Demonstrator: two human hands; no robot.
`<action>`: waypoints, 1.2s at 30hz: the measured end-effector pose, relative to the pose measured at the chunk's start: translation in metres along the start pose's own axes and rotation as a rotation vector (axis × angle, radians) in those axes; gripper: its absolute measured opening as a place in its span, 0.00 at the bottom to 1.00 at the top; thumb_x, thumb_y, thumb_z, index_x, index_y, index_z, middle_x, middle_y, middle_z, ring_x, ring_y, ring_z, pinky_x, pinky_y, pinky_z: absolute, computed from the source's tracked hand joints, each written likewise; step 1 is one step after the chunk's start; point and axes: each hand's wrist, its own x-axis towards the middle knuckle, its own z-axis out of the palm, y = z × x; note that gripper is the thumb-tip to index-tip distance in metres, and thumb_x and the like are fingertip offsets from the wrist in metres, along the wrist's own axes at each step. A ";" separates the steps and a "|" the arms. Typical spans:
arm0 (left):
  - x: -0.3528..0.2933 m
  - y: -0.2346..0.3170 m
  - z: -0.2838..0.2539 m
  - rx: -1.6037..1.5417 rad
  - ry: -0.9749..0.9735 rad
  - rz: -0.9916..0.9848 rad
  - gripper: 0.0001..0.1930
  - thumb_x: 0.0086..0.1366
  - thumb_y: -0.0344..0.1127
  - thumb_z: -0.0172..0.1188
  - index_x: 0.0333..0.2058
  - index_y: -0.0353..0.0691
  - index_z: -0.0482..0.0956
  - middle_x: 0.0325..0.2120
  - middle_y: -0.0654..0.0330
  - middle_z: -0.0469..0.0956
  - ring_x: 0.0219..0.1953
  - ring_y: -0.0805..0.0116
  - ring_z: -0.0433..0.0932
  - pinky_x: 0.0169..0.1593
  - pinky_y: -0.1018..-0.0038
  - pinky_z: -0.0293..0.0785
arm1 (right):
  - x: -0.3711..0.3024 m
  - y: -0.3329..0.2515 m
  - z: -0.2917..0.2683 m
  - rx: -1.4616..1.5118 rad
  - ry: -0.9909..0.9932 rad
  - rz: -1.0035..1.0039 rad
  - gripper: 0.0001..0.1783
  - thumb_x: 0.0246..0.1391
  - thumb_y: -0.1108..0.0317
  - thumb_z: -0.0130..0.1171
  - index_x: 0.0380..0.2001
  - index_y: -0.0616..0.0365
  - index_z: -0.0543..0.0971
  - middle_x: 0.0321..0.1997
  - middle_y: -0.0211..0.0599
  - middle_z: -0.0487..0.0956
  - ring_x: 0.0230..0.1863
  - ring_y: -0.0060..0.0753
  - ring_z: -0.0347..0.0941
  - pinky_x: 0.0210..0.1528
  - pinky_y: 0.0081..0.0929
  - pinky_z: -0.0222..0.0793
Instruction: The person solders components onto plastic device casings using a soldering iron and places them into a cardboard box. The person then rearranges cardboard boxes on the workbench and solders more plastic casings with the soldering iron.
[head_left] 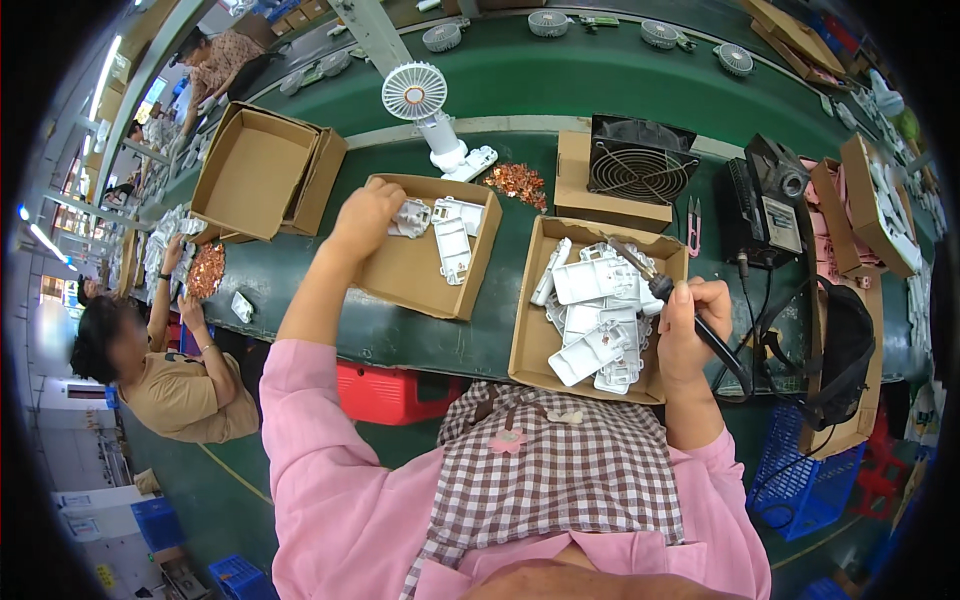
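My right hand (692, 325) grips a soldering iron (718, 345) by its black handle, the metal tip angled up and left above an open cardboard box. White plastic housings (590, 325) lie piled in that box (523, 340). My left hand (362, 222) is at the far left corner of a second, shallower box (405, 298), its fingers curled over the rim. Whatever those fingers pinch, if anything, is hidden. Beside them inside the box lie a few white plastic parts (452, 250).
Beyond the boxes stand a white handheld fan (437, 130), a pile of copper-coloured bits (518, 184) and a black fume fan (640, 165). Pink-handled snips (693, 228) lie near a black soldering station (765, 215). At left are empty cartons (250, 170) and a co-worker (190, 390).
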 end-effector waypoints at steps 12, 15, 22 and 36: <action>-0.008 0.006 -0.016 -0.037 -0.157 -0.065 0.12 0.46 0.26 0.61 0.33 0.39 0.78 0.38 0.59 0.73 0.47 0.58 0.69 0.48 0.65 0.68 | 0.000 0.001 -0.002 -0.030 -0.017 0.012 0.10 0.56 0.74 0.55 0.26 0.57 0.65 0.19 0.26 0.67 0.16 0.11 0.58 0.18 0.11 0.52; 0.006 0.028 -0.037 -0.160 -0.048 0.263 0.11 0.48 0.26 0.56 0.33 0.38 0.76 0.53 0.61 0.71 0.58 0.56 0.64 0.56 0.65 0.67 | -0.001 0.001 -0.003 -0.029 -0.010 0.022 0.09 0.56 0.74 0.55 0.26 0.57 0.65 0.19 0.26 0.67 0.16 0.11 0.57 0.18 0.11 0.52; -0.007 0.048 -0.012 -0.057 -0.158 0.327 0.14 0.50 0.24 0.55 0.38 0.42 0.74 0.54 0.64 0.70 0.61 0.62 0.62 0.53 0.67 0.66 | 0.002 0.002 0.000 -0.091 -0.026 -0.028 0.10 0.58 0.73 0.52 0.25 0.56 0.63 0.17 0.24 0.62 0.13 0.12 0.54 0.13 0.12 0.50; -0.011 0.042 -0.013 -0.457 -0.169 0.133 0.22 0.45 0.18 0.58 0.42 0.41 0.73 0.43 0.56 0.72 0.48 0.51 0.68 0.52 0.63 0.65 | 0.001 0.001 -0.003 -0.019 -0.026 0.051 0.10 0.56 0.74 0.55 0.26 0.57 0.65 0.19 0.26 0.66 0.16 0.10 0.57 0.19 0.11 0.51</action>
